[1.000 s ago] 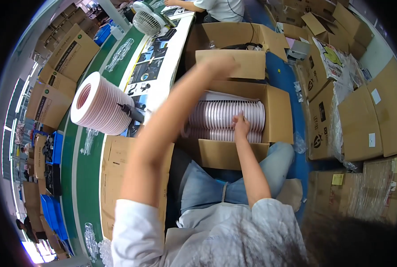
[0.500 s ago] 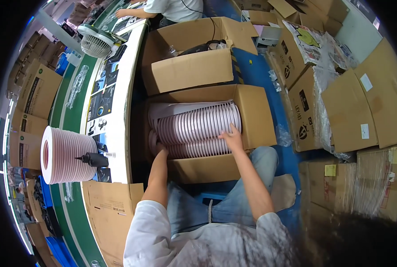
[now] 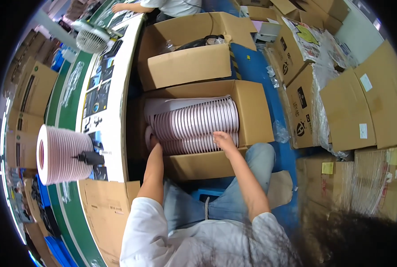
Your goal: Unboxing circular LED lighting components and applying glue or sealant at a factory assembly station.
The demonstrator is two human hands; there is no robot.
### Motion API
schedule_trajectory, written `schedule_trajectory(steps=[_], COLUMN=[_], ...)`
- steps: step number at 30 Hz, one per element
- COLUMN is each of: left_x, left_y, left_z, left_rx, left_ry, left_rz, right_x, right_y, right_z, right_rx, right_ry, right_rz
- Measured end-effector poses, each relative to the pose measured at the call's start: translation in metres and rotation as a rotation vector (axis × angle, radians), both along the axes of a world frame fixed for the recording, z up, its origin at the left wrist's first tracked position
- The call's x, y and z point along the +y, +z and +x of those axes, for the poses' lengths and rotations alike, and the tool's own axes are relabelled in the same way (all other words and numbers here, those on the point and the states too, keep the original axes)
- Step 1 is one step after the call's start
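Note:
An open cardboard box in front of my knees holds two rows of pale pink ring-shaped discs lying on edge. My left hand presses against the left end of the lower row. At the right end of that row, my right hand lies on the discs. Both hands clasp the lower row between them. A tall stack of the same pink discs stands on the white table at my left, with a small black device against it.
A second open cardboard box stands behind the first. A fan sits on the table farther along, where another person works. Cardboard boxes crowd the right side, and more boxes stand beyond the green strip at left.
My left arm has come down from the far box into the near box. Both hands now sit at the ends of the lower row of discs.

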State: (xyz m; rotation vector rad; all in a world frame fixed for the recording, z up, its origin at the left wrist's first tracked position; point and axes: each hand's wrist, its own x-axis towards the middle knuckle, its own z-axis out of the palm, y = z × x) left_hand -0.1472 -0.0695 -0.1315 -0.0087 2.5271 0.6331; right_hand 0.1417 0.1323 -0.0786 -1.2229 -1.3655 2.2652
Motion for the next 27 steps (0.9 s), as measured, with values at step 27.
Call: schedule_trajectory(steps=[27], left_x=[0.072], left_y=[0.083], left_z=[0.165], left_rx=[-0.476], left_ry=[-0.581], left_rz=[1.021], right_x=[-0.014], right_y=[0.031], right_z=[-0.006], right_rx=[0.413], right_ry=[-0.067], right_rz=[0.017])
